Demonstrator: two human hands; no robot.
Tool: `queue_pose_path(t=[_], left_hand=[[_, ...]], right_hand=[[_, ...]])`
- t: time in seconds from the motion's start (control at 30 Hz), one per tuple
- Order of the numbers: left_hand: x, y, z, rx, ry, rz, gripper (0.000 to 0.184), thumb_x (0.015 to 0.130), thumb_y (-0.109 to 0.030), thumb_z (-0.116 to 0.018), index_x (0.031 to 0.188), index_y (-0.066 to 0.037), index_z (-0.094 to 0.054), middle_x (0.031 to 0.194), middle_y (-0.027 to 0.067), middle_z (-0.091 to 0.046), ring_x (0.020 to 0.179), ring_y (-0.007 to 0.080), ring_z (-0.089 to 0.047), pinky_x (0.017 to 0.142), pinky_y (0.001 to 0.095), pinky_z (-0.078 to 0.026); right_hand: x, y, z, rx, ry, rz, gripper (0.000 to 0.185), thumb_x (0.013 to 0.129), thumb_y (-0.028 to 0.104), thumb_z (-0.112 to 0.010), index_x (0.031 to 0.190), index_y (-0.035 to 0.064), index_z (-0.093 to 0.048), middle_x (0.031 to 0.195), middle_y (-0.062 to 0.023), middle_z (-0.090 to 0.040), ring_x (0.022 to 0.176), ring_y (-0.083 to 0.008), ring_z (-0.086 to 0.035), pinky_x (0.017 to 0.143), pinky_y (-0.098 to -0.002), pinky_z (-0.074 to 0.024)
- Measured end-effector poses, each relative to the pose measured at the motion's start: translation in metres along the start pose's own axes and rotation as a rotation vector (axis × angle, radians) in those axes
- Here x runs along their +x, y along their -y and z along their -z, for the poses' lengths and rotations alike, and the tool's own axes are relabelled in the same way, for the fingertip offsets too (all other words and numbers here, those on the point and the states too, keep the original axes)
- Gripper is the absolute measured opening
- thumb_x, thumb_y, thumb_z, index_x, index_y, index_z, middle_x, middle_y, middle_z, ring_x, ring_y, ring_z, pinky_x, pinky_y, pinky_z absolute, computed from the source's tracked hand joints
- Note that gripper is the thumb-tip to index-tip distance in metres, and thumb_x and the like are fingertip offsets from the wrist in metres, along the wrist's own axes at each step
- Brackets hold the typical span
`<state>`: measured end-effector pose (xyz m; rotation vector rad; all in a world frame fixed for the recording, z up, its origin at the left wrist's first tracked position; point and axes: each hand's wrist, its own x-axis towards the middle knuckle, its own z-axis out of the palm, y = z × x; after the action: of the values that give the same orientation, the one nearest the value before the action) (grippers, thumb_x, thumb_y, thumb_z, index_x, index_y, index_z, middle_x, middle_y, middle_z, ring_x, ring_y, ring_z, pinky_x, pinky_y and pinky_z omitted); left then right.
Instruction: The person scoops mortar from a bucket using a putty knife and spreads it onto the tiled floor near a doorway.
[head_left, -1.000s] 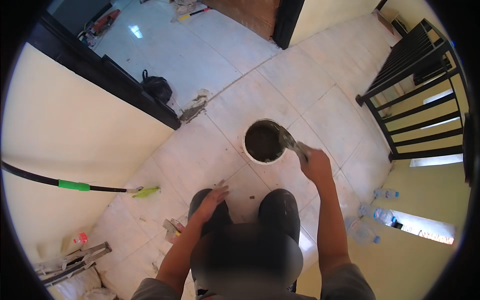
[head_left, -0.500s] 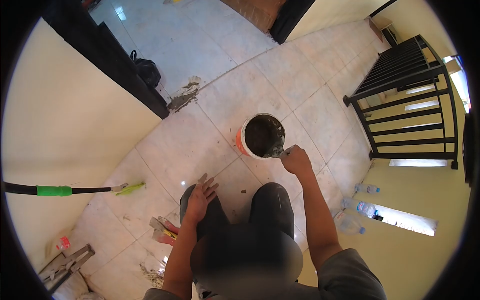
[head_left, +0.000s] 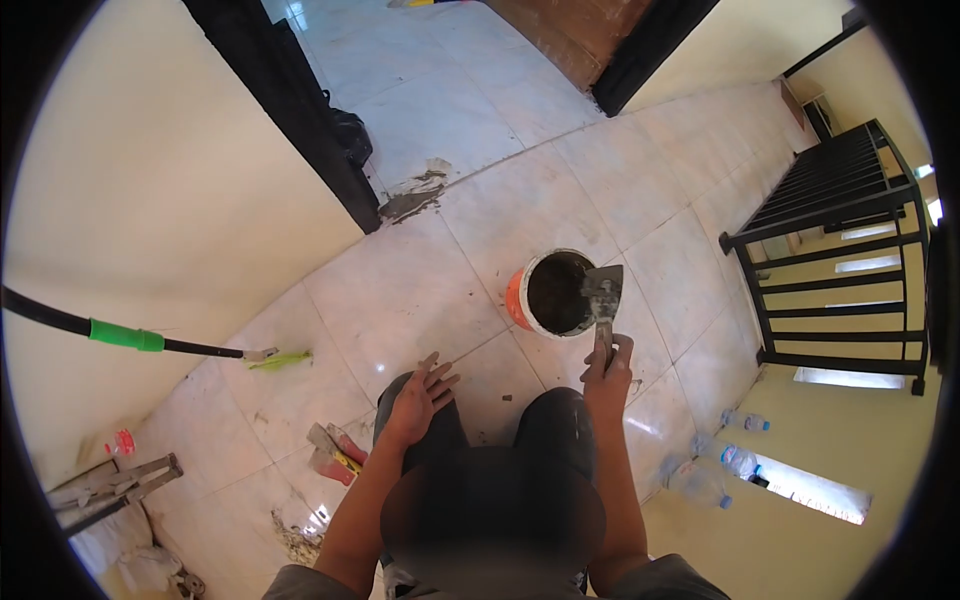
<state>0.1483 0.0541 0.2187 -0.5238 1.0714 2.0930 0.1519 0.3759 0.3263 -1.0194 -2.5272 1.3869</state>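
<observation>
My right hand grips the handle of a putty knife, its mortar-smeared blade raised over the right rim of the bucket. The round orange bucket has a whitish rim and dark grey mortar inside, and stands on the tiles in front of my knees. My left hand is by my left knee with its fingers spread and a small grey piece or smear near the fingertips; I cannot make out which. Left of that arm, tools with red and yellow parts lie on the floor.
Wet mortar marks the doorway threshold, beside a black bag. A black railing stands at the right, with plastic bottles below it. At left are a green-banded pole and a metal frame.
The putty knife has come up out of the bucket, its blade now upright above the rim. My right hand has drawn nearer my knees. The head view has shifted.
</observation>
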Motion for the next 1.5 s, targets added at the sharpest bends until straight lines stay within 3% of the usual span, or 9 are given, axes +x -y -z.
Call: queue_pose_path(t=[0.1, 0.2, 0.53, 0.8, 1.0, 1.07, 1.13, 1.3, 1.5], left_hand=[[0.000, -0.002, -0.003, 0.000, -0.013, 0.009, 0.072, 0.122, -0.053, -0.030, 0.179, -0.011, -0.021, 0.179, 0.0212, -0.037, 0.160, 0.0402, -0.043, 0.132, 0.0575, -0.032], [0.001, 0.002, -0.002, 0.014, -0.024, 0.008, 0.072, 0.122, -0.053, -0.031, 0.179, -0.010, -0.022, 0.179, 0.0223, -0.037, 0.160, 0.0406, -0.045, 0.132, 0.0574, -0.033], [0.007, 0.003, -0.003, 0.042, -0.060, 0.029, 0.082, 0.118, -0.064, -0.034, 0.178, -0.009, -0.024, 0.179, 0.0264, -0.033, 0.160, 0.0435, -0.043, 0.131, 0.0613, -0.034], [0.004, -0.007, -0.006, -0.123, -0.130, 0.002, 0.078, 0.119, -0.059, -0.038, 0.177, -0.008, -0.026, 0.176, 0.0246, -0.039, 0.160, 0.0401, -0.045, 0.132, 0.0584, -0.033], [0.084, -0.018, 0.101, 0.493, -0.580, -0.345, 0.076, 0.115, -0.048, -0.060, 0.173, -0.005, -0.039, 0.178, 0.0225, -0.040, 0.163, 0.0344, -0.041, 0.133, 0.0490, -0.031], [0.091, -0.040, 0.122, 0.643, -0.607, -0.302, 0.102, 0.104, -0.060, -0.071, 0.177, -0.006, -0.026, 0.184, 0.0248, -0.025, 0.171, 0.0380, -0.022, 0.136, 0.0553, -0.021], [0.105, -0.053, 0.138, 1.268, -0.810, 0.177, 0.135, 0.090, -0.075, -0.079, 0.180, -0.006, -0.007, 0.188, 0.0248, 0.000, 0.174, 0.0401, 0.004, 0.136, 0.0647, -0.008], [0.113, -0.029, 0.182, 1.538, -0.591, 0.332, 0.190, 0.052, -0.082, -0.098, 0.173, -0.012, 0.030, 0.174, 0.0351, 0.039, 0.162, 0.0552, 0.036, 0.127, 0.0802, 0.006], [0.118, -0.021, 0.207, 1.526, -0.501, 0.429, 0.173, 0.070, -0.082, -0.088, 0.172, -0.013, 0.033, 0.174, 0.0332, 0.041, 0.161, 0.0560, 0.038, 0.126, 0.0804, 0.008]], right_hand=[[0.003, -0.068, -0.032, -0.242, -0.199, 0.310, 0.022, 0.116, 0.015, -0.054, 0.134, 0.0026, -0.047, 0.099, -0.0340, -0.070, 0.090, -0.0578, -0.070, 0.072, -0.0598, -0.0556], [0.007, -0.113, -0.046, -0.331, -0.035, 0.267, 0.021, 0.116, 0.013, -0.054, 0.132, 0.0017, -0.046, 0.098, -0.0382, -0.068, 0.091, -0.0643, -0.065, 0.072, -0.0628, -0.0545], [0.010, -0.092, -0.011, -0.115, -0.140, 0.303, 0.025, 0.115, 0.008, -0.053, 0.139, 0.0022, -0.048, 0.107, -0.0325, -0.067, 0.096, -0.0538, -0.067, 0.082, -0.0516, -0.0549], [0.016, -0.078, 0.008, 0.428, 0.049, 0.000, 0.022, 0.116, 0.021, -0.061, 0.129, 0.0033, -0.057, 0.078, -0.0038, -0.061, 0.054, -0.0091, -0.051, 0.048, -0.0284, -0.0412], [-0.010, 0.020, -0.053, 0.633, 0.447, -0.159, 0.032, 0.117, 0.029, -0.063, 0.135, 0.0035, -0.058, 0.069, 0.0016, -0.053, 0.050, -0.0063, -0.043, 0.042, -0.0262, -0.0335], [-0.008, 0.018, -0.115, 0.676, 0.514, -0.187, 0.031, 0.117, 0.028, -0.062, 0.135, 0.0033, -0.056, 0.069, 0.0018, -0.051, 0.050, -0.0075, -0.042, 0.042, -0.0272, -0.0341], [-0.003, 0.022, -0.195, 0.753, 0.500, -0.420, 0.033, 0.117, 0.031, -0.062, 0.134, 0.0041, -0.054, 0.070, 0.0001, -0.053, 0.051, -0.0096, -0.045, 0.043, -0.0290, -0.0366], [0.000, 0.049, -0.377, 0.816, 0.360, -0.598, 0.024, 0.116, 0.029, -0.061, 0.127, 0.0117, -0.048, 0.069, -0.0020, -0.053, 0.047, -0.0124, -0.050, 0.040, -0.0313, -0.0385], [0.000, 0.074, -0.472, 1.003, 0.187, -0.746, 0.023, 0.117, 0.027, -0.059, 0.121, 0.0114, -0.042, 0.070, -0.0029, -0.052, 0.045, -0.0124, -0.047, 0.038, -0.0322, -0.0375]])
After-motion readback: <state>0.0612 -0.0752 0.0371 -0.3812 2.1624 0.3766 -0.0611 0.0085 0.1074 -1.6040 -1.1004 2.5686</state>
